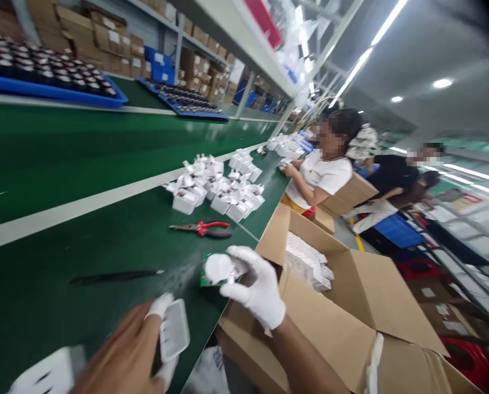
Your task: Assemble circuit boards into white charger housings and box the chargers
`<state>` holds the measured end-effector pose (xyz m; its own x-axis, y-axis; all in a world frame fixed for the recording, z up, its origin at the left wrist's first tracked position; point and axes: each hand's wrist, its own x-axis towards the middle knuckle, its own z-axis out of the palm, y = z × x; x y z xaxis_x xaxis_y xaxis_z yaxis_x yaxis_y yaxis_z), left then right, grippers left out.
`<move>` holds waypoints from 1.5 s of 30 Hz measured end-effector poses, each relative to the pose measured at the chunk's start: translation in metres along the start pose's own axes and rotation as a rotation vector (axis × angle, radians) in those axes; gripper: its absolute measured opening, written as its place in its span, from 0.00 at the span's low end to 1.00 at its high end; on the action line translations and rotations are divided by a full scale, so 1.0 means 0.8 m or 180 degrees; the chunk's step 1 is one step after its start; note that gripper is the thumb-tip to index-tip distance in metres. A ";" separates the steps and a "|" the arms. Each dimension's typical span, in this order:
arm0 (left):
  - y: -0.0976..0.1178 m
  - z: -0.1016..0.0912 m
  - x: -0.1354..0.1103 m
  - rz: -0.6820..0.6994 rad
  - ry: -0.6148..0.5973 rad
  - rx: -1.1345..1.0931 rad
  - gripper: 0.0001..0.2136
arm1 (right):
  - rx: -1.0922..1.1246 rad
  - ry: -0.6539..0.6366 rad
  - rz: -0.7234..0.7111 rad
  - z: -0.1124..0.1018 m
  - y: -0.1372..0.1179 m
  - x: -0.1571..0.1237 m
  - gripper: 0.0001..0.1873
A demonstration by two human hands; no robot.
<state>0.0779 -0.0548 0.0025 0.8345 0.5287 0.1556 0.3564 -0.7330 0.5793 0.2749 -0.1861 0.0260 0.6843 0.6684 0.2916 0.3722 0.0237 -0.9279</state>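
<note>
My left hand [132,342], with white coverings on its fingertips, grips a white plastic housing [175,331] by its edges, the hollow side showing. In a white glove, my right hand [257,284] pinches a green circuit board [205,278] that carries a round white part [219,268]. The board is just above the bench, apart from the housing. Beyond it lie red-handled pliers [201,228]. A dark, thin tool [117,277], blurred, rests left of the board. Another white plastic piece [45,375] is at the bottom left corner.
White housings [217,189] are piled farther along the green bench [84,235]. On my right stands an open cardboard box [355,290] holding white parts [306,260]. Blue trays [51,96] of dark parts sit across the bench. A co-worker [322,169] works farther along.
</note>
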 end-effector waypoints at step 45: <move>-0.016 0.012 -0.014 -0.0002 -0.0090 -0.0848 0.24 | -0.3240 -0.2829 -0.2169 0.059 -0.098 0.049 0.07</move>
<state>0.0677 -0.0558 -0.0139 0.8470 0.5143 0.1349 0.2369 -0.5922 0.7702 0.2424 -0.1267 0.0994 -0.2444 0.9696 0.0100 0.9695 0.2445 -0.0171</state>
